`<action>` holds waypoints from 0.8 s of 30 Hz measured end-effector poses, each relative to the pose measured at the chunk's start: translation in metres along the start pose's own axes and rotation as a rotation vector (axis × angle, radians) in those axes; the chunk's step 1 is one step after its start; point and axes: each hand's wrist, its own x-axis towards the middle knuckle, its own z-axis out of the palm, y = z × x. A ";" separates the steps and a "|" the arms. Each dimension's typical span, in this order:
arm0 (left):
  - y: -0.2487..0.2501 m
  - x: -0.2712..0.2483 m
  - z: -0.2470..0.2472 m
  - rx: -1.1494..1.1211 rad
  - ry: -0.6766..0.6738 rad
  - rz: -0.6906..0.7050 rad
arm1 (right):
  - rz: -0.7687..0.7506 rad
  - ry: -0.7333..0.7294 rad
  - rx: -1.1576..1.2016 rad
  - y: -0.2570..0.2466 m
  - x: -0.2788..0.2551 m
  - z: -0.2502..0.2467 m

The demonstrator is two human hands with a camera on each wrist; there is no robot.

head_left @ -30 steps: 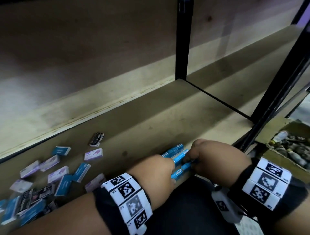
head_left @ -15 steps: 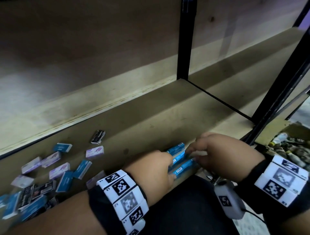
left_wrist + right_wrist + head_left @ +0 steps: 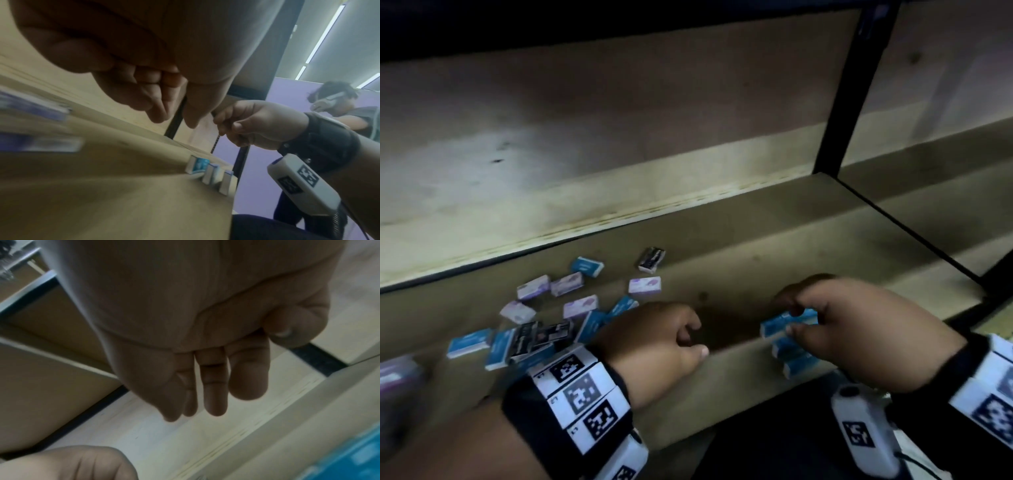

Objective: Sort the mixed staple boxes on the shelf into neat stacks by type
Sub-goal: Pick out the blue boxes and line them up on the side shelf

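Since a second ago the left hand (image 3: pixel 661 339) has been pulled away from the blue boxes (image 3: pixel 789 337) and moved left toward the loose pile (image 3: pixel 544 322); the camera has also tilted, so more of the pile is seen. The blue boxes are grouped at the front edge of the shelf (image 3: pixel 739 240), right of centre, about three of them lying side by side rather than in a true stack, as shown from the left wrist view (image 3: pixel 205 170). The right hand (image 3: pixel 859 329) is held over that group, its fingers (image 3: pixel 796 330) bent down at the top blue box; whether it is pinched or only touched cannot be told, and in the right wrist view the fingers (image 3: pixel 216 386) appear fairly straight with nothing held. The left hand's fingers are loosely curled and empty, hovering between group and pile. Progress is judged early: one type partly gathered, not yet squared up. Left to do: the pile at the left still holds mixed boxes, including purple boxes (image 3: pixel 645 285), more blue ones (image 3: pixel 587 266) and black boxes (image 3: pixel 651 259), several overlapping. Purple and black stacks have not been started anywhere visible. The far left is blurred, so the count there cannot be given.
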 end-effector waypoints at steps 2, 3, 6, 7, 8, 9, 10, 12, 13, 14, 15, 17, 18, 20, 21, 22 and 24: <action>-0.018 -0.011 -0.003 -0.051 0.008 -0.045 | -0.033 -0.031 -0.013 -0.014 0.008 0.005; -0.026 -0.016 -0.005 -0.063 0.019 -0.057 | -0.043 -0.042 -0.017 -0.021 0.013 0.008; -0.049 -0.031 -0.012 -0.082 0.035 -0.077 | -0.065 -0.072 -0.035 -0.041 0.023 0.017; -0.056 -0.036 -0.015 -0.084 0.041 -0.084 | -0.070 -0.076 -0.038 -0.048 0.026 0.020; -0.064 -0.041 -0.016 -0.087 0.051 -0.097 | -0.079 -0.078 -0.044 -0.056 0.029 0.023; -0.071 -0.045 -0.017 -0.086 0.059 -0.107 | -0.087 -0.076 -0.053 -0.063 0.032 0.025; -0.078 -0.049 -0.018 -0.086 0.068 -0.123 | -0.094 -0.075 -0.068 -0.070 0.036 0.028; -0.093 -0.057 -0.020 -0.099 0.092 -0.154 | -0.103 -0.099 -0.090 -0.084 0.045 0.033; -0.101 -0.061 -0.021 -0.112 0.104 -0.167 | -0.110 -0.121 -0.096 -0.091 0.050 0.036; -0.107 -0.065 -0.022 -0.125 0.109 -0.174 | -0.112 -0.141 -0.100 -0.097 0.054 0.038; -0.112 -0.068 -0.023 -0.139 0.111 -0.182 | -0.118 -0.159 -0.107 -0.103 0.058 0.040; -0.122 -0.078 -0.025 -0.158 0.118 -0.193 | -0.135 -0.183 -0.119 -0.115 0.065 0.044; -0.126 -0.083 -0.027 -0.165 0.125 -0.201 | -0.141 -0.187 -0.121 -0.121 0.068 0.046; -0.133 -0.090 -0.030 -0.164 0.137 -0.214 | -0.151 -0.193 -0.122 -0.130 0.073 0.050; -0.137 -0.094 -0.031 -0.157 0.141 -0.221 | -0.165 -0.196 -0.123 -0.135 0.076 0.052; -0.140 -0.097 -0.032 -0.143 0.149 -0.230 | -0.176 -0.197 -0.120 -0.139 0.080 0.054; -0.148 -0.103 -0.033 -0.116 0.189 -0.266 | -0.192 -0.208 -0.103 -0.147 0.089 0.058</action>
